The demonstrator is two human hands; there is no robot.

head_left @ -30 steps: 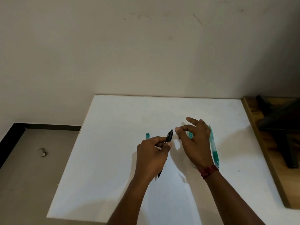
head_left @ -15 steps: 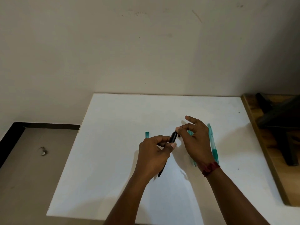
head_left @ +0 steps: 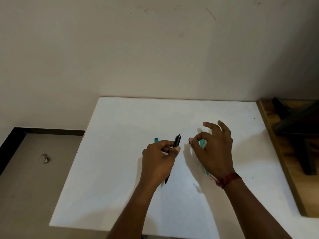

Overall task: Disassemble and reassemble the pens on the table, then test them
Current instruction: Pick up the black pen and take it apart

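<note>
Gripping a black pen (head_left: 177,141) round the middle of its barrel, a person's left hand (head_left: 158,163) holds it slanted over the near half of a white table (head_left: 120,152). The pen's top end pokes out past the thumb and its writing tip shows below the heel of the hand. Just beside that top end, but apart from it, the right hand (head_left: 214,152) pinches a small black piece (head_left: 190,141) between thumb and forefinger, with the other fingers fanned out and lifted. The pen looks light, stiff and smooth-sided, so a wrap round the barrel seems the surest hold, leaving the end free to work on. The loose piece is tiny and would likely slip or roll off if dropped, so a fingertip pinch on its sides suits it. A teal pen (head_left: 202,143) lies on the table largely hidden under the right hand, and a short teal piece (head_left: 156,139) rests just left of the left hand's fingers. A red thread (head_left: 227,178) circles the right wrist, and a wooden bench (head_left: 283,161) adjoins the table's right edge.
</note>
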